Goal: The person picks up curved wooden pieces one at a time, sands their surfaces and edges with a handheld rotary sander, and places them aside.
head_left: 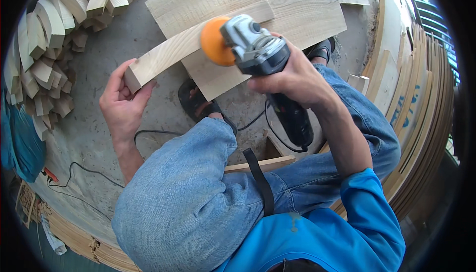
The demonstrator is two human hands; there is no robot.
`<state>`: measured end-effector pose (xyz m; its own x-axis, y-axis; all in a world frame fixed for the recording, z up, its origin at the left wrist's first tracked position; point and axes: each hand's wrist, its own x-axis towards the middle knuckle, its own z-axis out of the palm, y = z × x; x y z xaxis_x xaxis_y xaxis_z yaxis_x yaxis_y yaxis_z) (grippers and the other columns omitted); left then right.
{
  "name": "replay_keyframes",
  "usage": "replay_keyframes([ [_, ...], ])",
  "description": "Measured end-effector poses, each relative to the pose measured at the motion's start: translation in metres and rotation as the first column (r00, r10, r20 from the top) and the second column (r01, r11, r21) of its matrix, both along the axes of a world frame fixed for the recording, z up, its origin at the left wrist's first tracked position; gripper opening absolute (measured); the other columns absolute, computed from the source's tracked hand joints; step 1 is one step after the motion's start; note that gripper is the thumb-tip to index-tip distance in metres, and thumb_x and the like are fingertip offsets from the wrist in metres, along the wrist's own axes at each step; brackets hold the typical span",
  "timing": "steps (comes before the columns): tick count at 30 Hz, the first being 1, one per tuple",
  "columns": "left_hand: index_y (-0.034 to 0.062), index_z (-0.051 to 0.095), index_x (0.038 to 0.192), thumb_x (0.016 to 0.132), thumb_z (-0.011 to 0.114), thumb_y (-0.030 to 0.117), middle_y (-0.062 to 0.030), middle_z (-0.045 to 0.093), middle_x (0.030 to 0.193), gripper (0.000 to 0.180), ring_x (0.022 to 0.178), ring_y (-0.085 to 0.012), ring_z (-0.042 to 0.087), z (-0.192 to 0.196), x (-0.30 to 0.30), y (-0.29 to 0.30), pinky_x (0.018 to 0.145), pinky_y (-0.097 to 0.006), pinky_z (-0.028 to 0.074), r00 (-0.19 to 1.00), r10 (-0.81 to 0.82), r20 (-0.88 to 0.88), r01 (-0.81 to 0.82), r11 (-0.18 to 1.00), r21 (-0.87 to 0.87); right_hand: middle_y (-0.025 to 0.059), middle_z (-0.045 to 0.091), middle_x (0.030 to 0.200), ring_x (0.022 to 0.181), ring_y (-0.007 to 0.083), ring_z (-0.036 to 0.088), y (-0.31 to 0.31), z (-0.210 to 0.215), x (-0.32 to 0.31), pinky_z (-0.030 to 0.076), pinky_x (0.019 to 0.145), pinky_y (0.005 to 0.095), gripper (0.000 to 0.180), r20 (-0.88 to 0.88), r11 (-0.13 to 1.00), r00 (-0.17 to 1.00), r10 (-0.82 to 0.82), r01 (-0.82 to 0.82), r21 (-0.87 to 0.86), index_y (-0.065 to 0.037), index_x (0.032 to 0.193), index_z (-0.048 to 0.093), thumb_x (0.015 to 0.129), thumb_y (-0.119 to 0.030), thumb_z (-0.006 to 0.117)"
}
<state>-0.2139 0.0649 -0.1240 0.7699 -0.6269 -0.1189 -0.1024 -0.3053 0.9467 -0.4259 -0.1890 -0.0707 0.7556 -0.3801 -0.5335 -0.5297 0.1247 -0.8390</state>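
My left hand [122,101] grips the near left end of a curved wooden piece [171,56], thumb on one side and fingers on the other. The piece slants up to the right, its far part lying over a broad wooden board [297,16]. In my right hand [297,76] is an angle grinder [258,43], wrapped by the fingers near its metal head. Its orange disc [216,41] sits against or just over the middle of the curved piece; contact cannot be made out exactly. The grinder's black body points down toward my lap.
Many curved wooden pieces [49,29] are heaped at the far left, beside a blue-green bag [20,140]. Long planks [411,108] lean along the right. A black cord [158,132] runs over the concrete floor. My sandalled foot [198,101] rests by the board's near edge.
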Motion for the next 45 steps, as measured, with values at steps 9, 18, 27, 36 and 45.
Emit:
replay_keyframes([
  [9, 0.0001, 0.064, 0.130, 0.084, 0.078, -0.009, -0.0091, 0.074, 0.109, 0.049, 0.094, -0.0116, 0.071, 0.002, 0.000, -0.001, 0.079, -0.024, 0.060, 1.000, -0.009, 0.004, 0.009, 1.000, 0.015, 0.0045, 0.063, 0.082, 0.071, 0.0149, 0.065, -0.034, 0.003, -0.031, 0.055, 0.069, 0.0314, 0.055, -0.158, 0.945, 0.944, -0.291, 0.257, -0.204, -0.001, 0.115, 0.057, 0.072, -0.019, 0.085],
  [18, 0.0010, 0.062, 0.129, 0.087, 0.079, -0.003, -0.0054, 0.072, 0.103, 0.046, 0.080, -0.0059, 0.067, -0.010, 0.000, 0.003, 0.058, -0.019, 0.050, 1.000, -0.018, -0.021, 0.018, 1.000, 0.019, 0.0059, 0.066, 0.084, 0.069, 0.0133, 0.066, -0.057, 0.016, -0.060, 0.057, 0.062, 0.0296, 0.044, -0.067, 0.899, 0.918, -0.390, 0.364, -0.244, -0.001, 0.111, 0.062, 0.079, -0.018, 0.086],
  [27, -0.0027, 0.062, 0.121, 0.088, 0.086, 0.034, -0.0038, 0.066, 0.089, 0.054, 0.069, -0.0093, 0.062, -0.051, -0.003, -0.003, 0.059, -0.023, 0.051, 0.932, 0.142, -0.335, -0.124, 0.990, 0.072, 0.0079, 0.071, 0.085, 0.071, 0.0150, 0.072, -0.037, 0.103, -0.141, 0.062, 0.065, 0.0277, 0.044, 0.216, 0.861, 0.844, -0.491, 0.508, -0.029, 0.001, 0.110, 0.063, 0.086, -0.029, 0.083],
  [36, 0.0073, 0.066, 0.128, 0.074, 0.092, 0.022, -0.0090, 0.071, 0.115, 0.061, 0.107, -0.0259, 0.069, -0.062, 0.007, 0.002, 0.092, -0.038, 0.054, 0.917, -0.110, 0.383, 0.034, 0.979, 0.199, 0.0142, 0.061, 0.103, 0.093, 0.0247, 0.067, -0.036, 0.141, -0.271, 0.062, 0.087, 0.0403, 0.048, 0.588, 0.714, 0.406, -0.699, 0.439, 0.546, 0.006, 0.123, 0.048, 0.097, -0.026, 0.072],
  [45, 0.0063, 0.067, 0.119, 0.075, 0.089, 0.013, -0.0111, 0.071, 0.111, 0.050, 0.103, -0.0301, 0.069, -0.069, -0.038, 0.007, 0.091, -0.039, 0.054, 0.796, -0.017, 0.605, -0.022, 0.998, 0.057, 0.0092, 0.051, 0.100, 0.100, 0.0205, 0.059, -0.034, 0.130, -0.297, 0.051, 0.102, 0.0365, 0.037, 0.661, 0.695, 0.214, -0.719, 0.198, 0.691, 0.001, 0.115, 0.047, 0.098, -0.024, 0.070],
])
